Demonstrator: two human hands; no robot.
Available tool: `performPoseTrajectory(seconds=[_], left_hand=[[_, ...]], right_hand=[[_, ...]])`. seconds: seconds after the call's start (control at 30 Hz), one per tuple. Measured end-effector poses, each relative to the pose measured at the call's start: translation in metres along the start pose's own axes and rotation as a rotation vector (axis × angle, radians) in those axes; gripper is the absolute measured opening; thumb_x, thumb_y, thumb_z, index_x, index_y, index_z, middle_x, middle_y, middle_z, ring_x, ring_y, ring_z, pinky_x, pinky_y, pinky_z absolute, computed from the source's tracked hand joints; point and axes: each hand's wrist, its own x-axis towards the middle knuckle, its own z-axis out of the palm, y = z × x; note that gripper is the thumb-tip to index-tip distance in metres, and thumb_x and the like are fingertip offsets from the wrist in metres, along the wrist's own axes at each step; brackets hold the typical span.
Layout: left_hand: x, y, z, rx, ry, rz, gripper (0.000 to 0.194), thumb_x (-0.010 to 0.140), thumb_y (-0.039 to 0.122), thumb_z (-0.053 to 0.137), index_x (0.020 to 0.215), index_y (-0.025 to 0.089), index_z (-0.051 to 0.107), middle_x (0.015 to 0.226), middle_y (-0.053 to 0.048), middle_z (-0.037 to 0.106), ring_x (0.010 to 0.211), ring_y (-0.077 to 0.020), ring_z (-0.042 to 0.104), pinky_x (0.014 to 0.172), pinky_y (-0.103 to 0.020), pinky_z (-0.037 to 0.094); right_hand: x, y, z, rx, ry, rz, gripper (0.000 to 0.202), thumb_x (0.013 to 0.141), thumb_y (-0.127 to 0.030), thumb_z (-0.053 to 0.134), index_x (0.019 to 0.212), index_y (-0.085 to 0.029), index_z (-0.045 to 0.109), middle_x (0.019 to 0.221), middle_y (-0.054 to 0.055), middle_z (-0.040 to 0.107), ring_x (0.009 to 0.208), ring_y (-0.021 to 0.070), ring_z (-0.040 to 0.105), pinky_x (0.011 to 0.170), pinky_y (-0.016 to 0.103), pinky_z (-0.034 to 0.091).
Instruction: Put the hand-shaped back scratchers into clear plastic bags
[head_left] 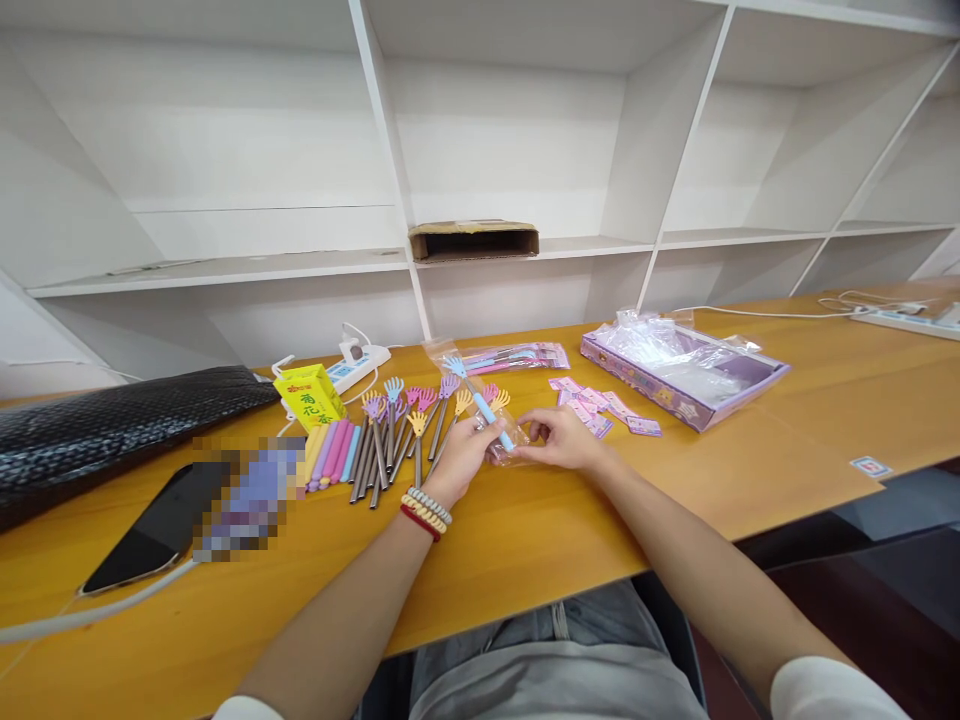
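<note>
Blue-handled scratcher (pixel 486 406) in clear sleeve (pixel 439 350) gripped by left hand (pixel 465 458), centre of frame, claw end tilted toward upper left; right hand (pixel 556 438) curled at sleeve's lower end, whether pinched cannot be told; loose claw-tipped rods (pixel 418 462) and coloured handles (pixel 341 450) laid on tabletop (pixel 525 540), left of centre; pink cards (pixel 594 398) scattered right of centre; purple box (pixel 660 392) placed farther right

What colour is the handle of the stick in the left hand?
The handle is light blue, seen best in the head view.

Left hand (pixel 466 455) partly behind blue scratcher (pixel 487 409), phone (pixel 154 528) partly pixelated, black package (pixel 127 430) cut off
</note>
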Motion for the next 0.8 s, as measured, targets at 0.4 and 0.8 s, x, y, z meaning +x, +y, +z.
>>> performPoseTrajectory(seconds=[0.4,0.8], left_hand=[[-0.0018,-0.002,0.0053,-0.034,-0.011,-0.032,0.031,0.065,0.037,0.07,0.074,0.011,0.057,0.06,-0.003,0.06,0.049,-0.0119,0.056,0.048,-0.025,0.048],[-0.0056,-0.0001,0.0095,-0.037,-0.046,0.0,0.032,0.064,0.035,0.071,0.081,0.01,0.062,0.06,-0.002,0.06,0.05,-0.013,0.055,0.048,-0.027,0.048]], right_hand=[[-0.0007,0.0032,0.0057,-0.179,0.079,-0.046,0.032,0.068,-0.048,0.064,0.078,-0.018,0.062,0.058,-0.001,0.058,0.051,0.0089,0.05,0.052,0.021,0.034],[-0.0003,-0.0053,0.0053,-0.2,0.065,-0.031,0.037,0.065,-0.054,0.064,0.065,-0.017,0.055,0.053,-0.001,0.054,0.046,0.0077,0.044,0.049,0.021,0.031]])
